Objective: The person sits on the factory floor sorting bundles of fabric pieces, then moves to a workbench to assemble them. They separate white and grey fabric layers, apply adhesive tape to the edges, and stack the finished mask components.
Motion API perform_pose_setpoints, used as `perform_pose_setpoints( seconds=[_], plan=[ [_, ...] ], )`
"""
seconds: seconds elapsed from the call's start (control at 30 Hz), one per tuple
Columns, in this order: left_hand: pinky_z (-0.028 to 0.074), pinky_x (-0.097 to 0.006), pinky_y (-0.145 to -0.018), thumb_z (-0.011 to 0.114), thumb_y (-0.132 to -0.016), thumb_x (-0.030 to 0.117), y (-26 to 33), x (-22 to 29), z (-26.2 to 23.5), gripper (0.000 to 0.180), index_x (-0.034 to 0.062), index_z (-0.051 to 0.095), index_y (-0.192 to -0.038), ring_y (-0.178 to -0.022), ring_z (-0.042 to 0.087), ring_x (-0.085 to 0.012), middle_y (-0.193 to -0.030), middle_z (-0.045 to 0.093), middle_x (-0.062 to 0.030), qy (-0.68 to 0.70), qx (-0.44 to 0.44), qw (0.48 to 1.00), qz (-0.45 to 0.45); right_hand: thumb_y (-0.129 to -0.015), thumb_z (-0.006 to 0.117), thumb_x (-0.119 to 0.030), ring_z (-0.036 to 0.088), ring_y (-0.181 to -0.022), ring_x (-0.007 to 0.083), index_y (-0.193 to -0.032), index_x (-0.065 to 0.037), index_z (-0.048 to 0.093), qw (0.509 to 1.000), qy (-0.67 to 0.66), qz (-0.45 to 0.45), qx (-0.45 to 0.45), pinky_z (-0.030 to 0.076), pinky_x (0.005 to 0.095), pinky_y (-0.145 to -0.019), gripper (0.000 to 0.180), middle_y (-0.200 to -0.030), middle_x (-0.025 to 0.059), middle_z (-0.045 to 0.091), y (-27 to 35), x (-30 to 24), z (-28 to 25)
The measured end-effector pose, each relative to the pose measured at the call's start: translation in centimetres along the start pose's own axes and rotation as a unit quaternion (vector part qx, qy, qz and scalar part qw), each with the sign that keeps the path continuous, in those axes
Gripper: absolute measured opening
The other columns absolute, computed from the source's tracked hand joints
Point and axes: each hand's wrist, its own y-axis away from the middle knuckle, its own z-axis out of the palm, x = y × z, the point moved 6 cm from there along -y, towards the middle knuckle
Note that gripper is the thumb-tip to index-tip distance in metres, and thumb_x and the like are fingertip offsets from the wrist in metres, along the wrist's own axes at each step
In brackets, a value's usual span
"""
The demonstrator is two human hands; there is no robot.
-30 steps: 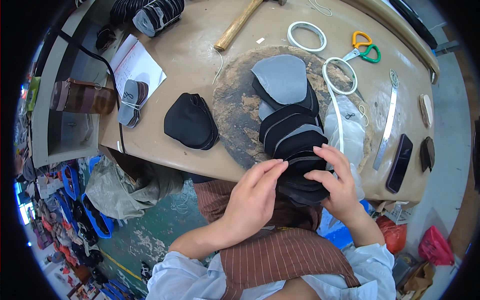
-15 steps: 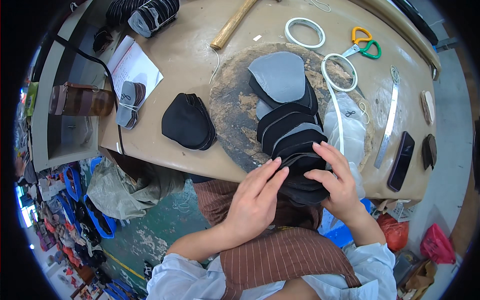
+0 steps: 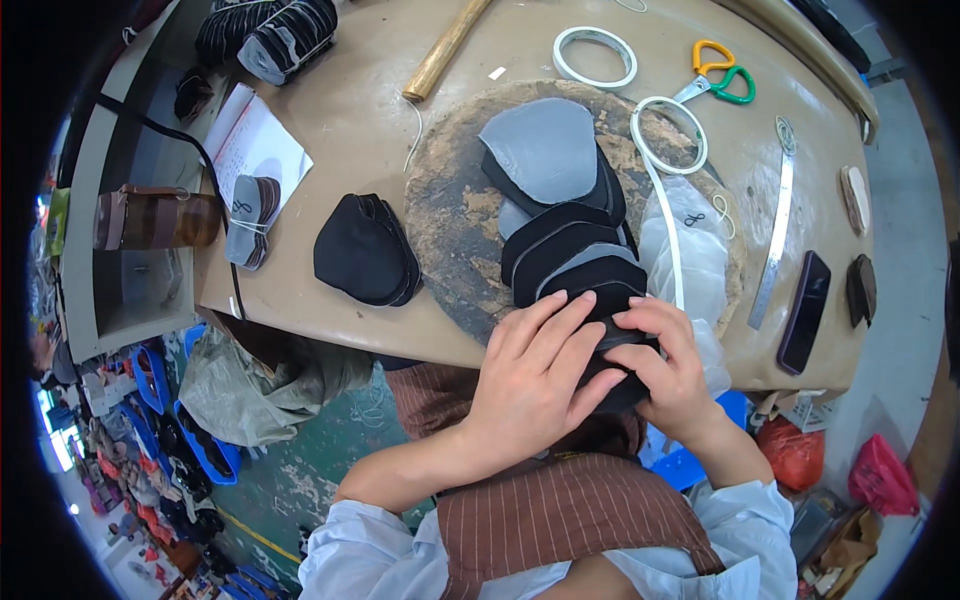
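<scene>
A row of overlapping black and grey fabric pieces point(image 3: 572, 232), rounded at the ends, runs toward me over a worn round board point(image 3: 452, 200). At its near end my left hand point(image 3: 541, 368) lies bent over the dark pieces, fingertips on top and thumb toward the right hand. Against their right side, my right hand point(image 3: 672, 367) grips with thumb and index finger close together. Both palms cover part of the nearest pieces. A grey piece point(image 3: 543, 148) tops the far end. Left of the board rests a separate black stack point(image 3: 366, 250).
White tape rolls point(image 3: 670, 134) and orange-green scissors point(image 3: 722, 72) lie beyond the board. To the right are a metal ruler point(image 3: 775, 230) and a phone point(image 3: 804, 312). At left stand a tied bundle point(image 3: 250, 222), paper point(image 3: 264, 140) and a jar point(image 3: 160, 218). A wooden handle point(image 3: 445, 52) lies at the back.
My left hand has moved right and further over the pieces, its fingers now lying across them. The fanned near pieces have been pressed lower. The view has shifted slightly.
</scene>
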Motion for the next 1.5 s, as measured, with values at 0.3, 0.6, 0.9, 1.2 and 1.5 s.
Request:
perform_pose_setpoints(
  seconds=[0.3, 0.6, 0.9, 1.2, 1.5],
  plan=[
    [0.040, -0.044, -0.095, 0.075, -0.074, 0.021, -0.5, 0.0, -0.2, 0.039, 0.0041, 0.060, -0.105, -0.115, 0.049, -0.0341, -0.129, 0.053, -0.0146, 0.015, -0.007, 1.000, -0.015, -0.063, 0.072, 0.000, 0.045, -0.122, 0.0436, -0.088, -0.003, 0.063, 0.999, 0.026, 0.042, -0.001, 0.041, 0.0487, -0.099, 0.027, -0.132, 0.0211, 0.049, -0.2, -0.3, -0.1],
    [0.040, -0.044, -0.096, 0.076, -0.073, 0.020, -0.5, 0.0, -0.1, 0.037, 0.0048, 0.060, -0.104, -0.115, 0.050, -0.0336, -0.123, 0.056, -0.0126, 0.018, -0.008, 1.000, -0.015, -0.062, 0.069, 0.004, 0.047, -0.118, 0.0423, -0.089, -0.003, 0.063, 0.999, 0.022, 0.049, 0.007, 0.042, 0.0459, -0.096, 0.028, -0.133, 0.0223, 0.047, -0.2, -0.3, -0.1],
    [0.039, -0.044, -0.096, 0.075, -0.073, 0.019, -0.2, -0.2, 0.1, 0.037, 0.0054, 0.060, -0.104, -0.115, 0.049, -0.0339, -0.124, 0.055, -0.0120, 0.023, 0.001, 1.000, -0.021, -0.060, 0.067, 0.008, 0.049, -0.115, 0.0405, -0.089, -0.003, 0.063, 0.998, 0.031, 0.045, 0.004, 0.043, 0.0459, -0.095, 0.032, -0.127, 0.0195, 0.050, -0.4, -0.7, -0.2],
    [0.038, -0.044, -0.094, 0.075, -0.072, 0.017, -0.6, -0.1, 0.2, 0.036, 0.0054, 0.060, -0.103, -0.112, 0.049, -0.0322, -0.125, 0.055, -0.0109, 0.020, -0.020, 1.000, -0.013, -0.057, 0.066, 0.011, 0.046, -0.112, 0.0374, -0.090, -0.004, 0.063, 0.991, 0.012, 0.120, -0.064, 0.044, 0.0423, -0.089, 0.036, -0.121, 0.0170, 0.048, -1.4, -0.3, -0.7],
    [0.040, -0.042, -0.092, 0.071, -0.076, 0.010, 0.1, -0.8, -0.1, 0.035, 0.0036, 0.059, -0.108, -0.109, 0.052, -0.0325, -0.124, 0.054, -0.0131, 0.052, -0.011, 0.998, -0.043, -0.056, 0.067, 0.010, 0.047, -0.101, 0.0333, -0.094, -0.005, 0.063, 0.981, -0.056, 0.166, -0.089, 0.043, 0.0376, -0.083, 0.042, -0.107, 0.0144, 0.047, -1.2, 0.5, -0.1]
  ],
)
